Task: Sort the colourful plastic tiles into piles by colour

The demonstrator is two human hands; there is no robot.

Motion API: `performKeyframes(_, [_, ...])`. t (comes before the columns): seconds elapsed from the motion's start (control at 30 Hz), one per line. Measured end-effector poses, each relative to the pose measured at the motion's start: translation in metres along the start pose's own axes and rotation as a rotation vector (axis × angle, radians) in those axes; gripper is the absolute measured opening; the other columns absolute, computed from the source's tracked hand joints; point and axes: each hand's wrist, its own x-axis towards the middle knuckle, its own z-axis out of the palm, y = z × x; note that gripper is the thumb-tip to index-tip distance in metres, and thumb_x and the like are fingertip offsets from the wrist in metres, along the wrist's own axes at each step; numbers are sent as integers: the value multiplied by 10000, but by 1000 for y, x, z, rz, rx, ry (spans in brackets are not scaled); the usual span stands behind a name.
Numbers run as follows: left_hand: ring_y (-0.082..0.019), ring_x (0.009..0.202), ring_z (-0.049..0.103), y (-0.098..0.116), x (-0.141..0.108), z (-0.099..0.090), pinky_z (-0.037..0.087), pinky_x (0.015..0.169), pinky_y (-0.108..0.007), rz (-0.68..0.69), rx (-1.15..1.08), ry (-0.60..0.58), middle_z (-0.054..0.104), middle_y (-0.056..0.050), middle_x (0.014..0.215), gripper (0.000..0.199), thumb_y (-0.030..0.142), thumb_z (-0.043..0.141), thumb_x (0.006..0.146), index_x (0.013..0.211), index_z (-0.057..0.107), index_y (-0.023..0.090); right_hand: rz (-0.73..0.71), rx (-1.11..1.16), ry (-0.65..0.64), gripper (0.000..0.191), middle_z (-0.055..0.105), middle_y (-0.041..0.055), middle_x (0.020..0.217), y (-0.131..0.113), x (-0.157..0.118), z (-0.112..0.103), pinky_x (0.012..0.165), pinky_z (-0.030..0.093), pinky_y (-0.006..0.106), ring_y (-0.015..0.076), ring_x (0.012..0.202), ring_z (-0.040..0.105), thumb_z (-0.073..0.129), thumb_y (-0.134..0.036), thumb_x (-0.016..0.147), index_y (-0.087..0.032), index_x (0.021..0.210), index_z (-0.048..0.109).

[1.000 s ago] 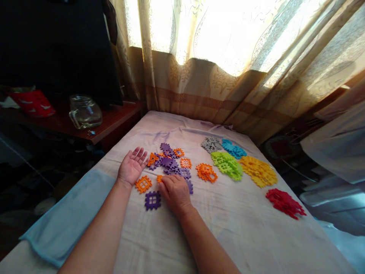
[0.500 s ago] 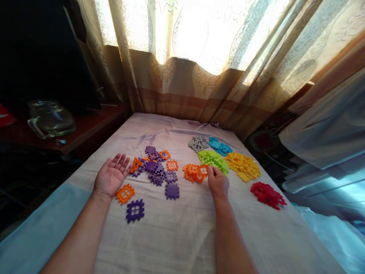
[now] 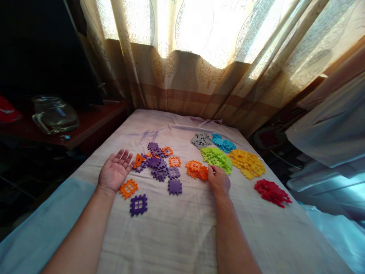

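My left hand [image 3: 114,171] rests palm up at the left, fingers stretched and holding nothing. Its fingertips are beside an orange triangular piece [image 3: 138,160] at the edge of a mixed heap of purple interlocking tiles [image 3: 159,173]. Below this hand lie an orange window tile [image 3: 128,188] and a purple window tile [image 3: 138,204]. My right hand [image 3: 219,180] is closed, its fingertips at the edge of an orange tile [image 3: 203,173] on a small orange pile [image 3: 193,167]. The fingers partly hide that contact.
Sorted piles lie at the right: grey [image 3: 201,140], blue [image 3: 224,143], lime green [image 3: 216,160], yellow [image 3: 247,163] and red [image 3: 272,193]. A glass jug [image 3: 55,115] stands on a wooden table [image 3: 94,123] at the left. Curtains [image 3: 182,82] hang behind the bed.
The orange window tile in my right hand has come down and tilted onto the orange pile. My left hand stays palm up. The view has shifted slightly.
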Motion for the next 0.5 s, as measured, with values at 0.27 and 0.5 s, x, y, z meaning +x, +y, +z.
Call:
performKeyframes(0.27, [-189, 1034, 654, 0, 0, -2, 497, 941, -408, -8, -6, -16, 703, -63, 1062, 287, 307, 408, 956, 928, 670, 193, -536, 321, -57, 190, 694, 41, 878, -59, -35, 0, 741, 467, 281, 160, 760, 625, 599, -360, 850, -208, 884, 707])
performKeyframes(0.5, [-192, 1029, 658, 0, 1, -4, 490, 953, -427, -22, -31, -23, 711, -60, 1028, 298, 304, 404, 963, 912, 673, 188, -1088, 298, -408, 591, 652, 85, 1163, -108, -109, 25, 944, 433, 379, 239, 1069, 570, 799, -545, 671, -209, 1131, 644])
